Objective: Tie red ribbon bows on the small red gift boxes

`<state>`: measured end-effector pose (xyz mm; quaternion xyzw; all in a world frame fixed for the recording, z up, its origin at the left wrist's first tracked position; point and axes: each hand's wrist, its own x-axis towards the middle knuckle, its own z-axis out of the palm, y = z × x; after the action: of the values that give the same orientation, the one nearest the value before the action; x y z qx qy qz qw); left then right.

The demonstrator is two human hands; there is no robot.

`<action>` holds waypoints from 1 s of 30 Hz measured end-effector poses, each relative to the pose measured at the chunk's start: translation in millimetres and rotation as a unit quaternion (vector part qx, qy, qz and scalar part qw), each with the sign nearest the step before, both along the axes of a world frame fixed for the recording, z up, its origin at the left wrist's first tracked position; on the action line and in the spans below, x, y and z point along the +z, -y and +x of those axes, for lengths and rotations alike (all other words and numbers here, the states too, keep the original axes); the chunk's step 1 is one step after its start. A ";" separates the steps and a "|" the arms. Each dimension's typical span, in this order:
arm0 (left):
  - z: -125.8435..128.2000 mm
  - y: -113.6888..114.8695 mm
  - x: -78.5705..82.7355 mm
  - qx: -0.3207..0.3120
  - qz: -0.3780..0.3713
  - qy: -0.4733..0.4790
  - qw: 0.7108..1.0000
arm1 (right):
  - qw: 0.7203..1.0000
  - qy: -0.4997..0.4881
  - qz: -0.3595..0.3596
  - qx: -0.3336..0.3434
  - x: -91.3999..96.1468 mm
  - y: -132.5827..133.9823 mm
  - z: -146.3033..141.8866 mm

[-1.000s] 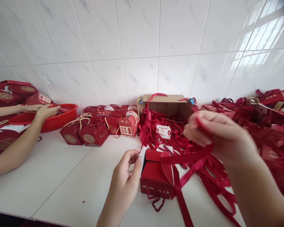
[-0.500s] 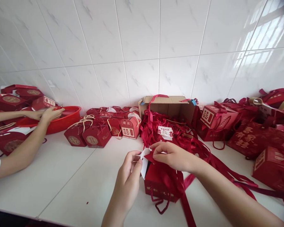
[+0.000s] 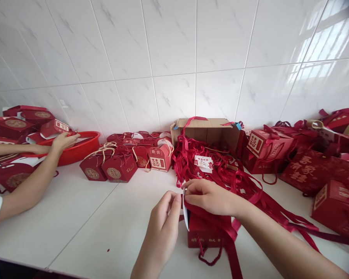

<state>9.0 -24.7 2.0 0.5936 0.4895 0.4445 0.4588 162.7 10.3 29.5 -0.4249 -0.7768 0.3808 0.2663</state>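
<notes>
Red box (image 3: 205, 241) with a ribbon (image 3: 232, 252) across it, lower middle of the frame, hands all over it
Far left, someone else's hand (image 3: 63, 142) is over a red basin (image 3: 83, 151), then small boxes (image 3: 119, 166) sit on the bench (image 3: 84, 224); my left hand (image 3: 163, 221) has its fingers pinched narrow by the white-sided flap (image 3: 185, 217), can't tell on what, while my right hand's (image 3: 213, 197) fingers hold the ribbon against it, and more red boxes (image 3: 302, 166) pile up far right.

A gold-lettered red box (image 3: 211, 237) stands upright on a white table (image 3: 119, 224), its white-faced flap (image 3: 186, 214) raised; red ribbon (image 3: 230, 248) drapes across it.
</notes>
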 end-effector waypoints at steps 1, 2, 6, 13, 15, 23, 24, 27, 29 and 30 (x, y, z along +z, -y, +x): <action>-2.3 -3.6 -2.2 -0.009 0.002 -0.001 1.000 | 1.000 0.002 0.008 -0.003 0.3 0.1 0.9; -7.2 -8.0 -4.7 -0.010 0.006 -0.005 1.000 | 1.000 0.005 0.020 -0.012 1.2 0.2 2.6; -57.4 -26.5 -13.5 0.187 0.021 -0.001 0.982 | 0.991 0.012 0.100 -0.091 13.8 1.6 22.3; -117.3 -23.9 -2.5 0.465 0.125 -0.140 0.865 | 0.980 0.024 0.089 -0.176 29.5 17.6 75.9; -94.8 -21.5 0.7 0.345 0.135 -0.088 0.925 | 0.984 0.041 0.030 -0.172 17.9 22.3 81.4; -1.9 -18.9 -11.1 -0.048 0.039 -0.139 0.988 | 0.957 -0.170 -0.191 -0.138 -42.8 28.5 75.7; -0.1 -19.0 -13.8 -0.051 0.043 -0.150 0.986 | 0.957 -0.174 -0.186 -0.140 -46.1 28.6 75.3; -4.7 -21.4 -19.9 -0.039 0.067 -0.175 0.982 | 0.959 -0.177 -0.152 -0.160 -49.0 28.5 76.5; -12.9 -23.0 -22.8 -0.006 0.088 -0.188 0.978 | 0.958 -0.177 -0.114 -0.193 -46.7 29.9 78.9; -17.8 -22.7 -24.1 0.022 0.102 -0.196 0.975 | 0.955 -0.179 -0.085 -0.220 -44.8 31.9 80.1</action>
<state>-8.7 -1.9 -22.1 0.7015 0.5353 0.3772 0.2812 242.8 -21.6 -15.2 -0.5315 -0.5686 0.4474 0.4406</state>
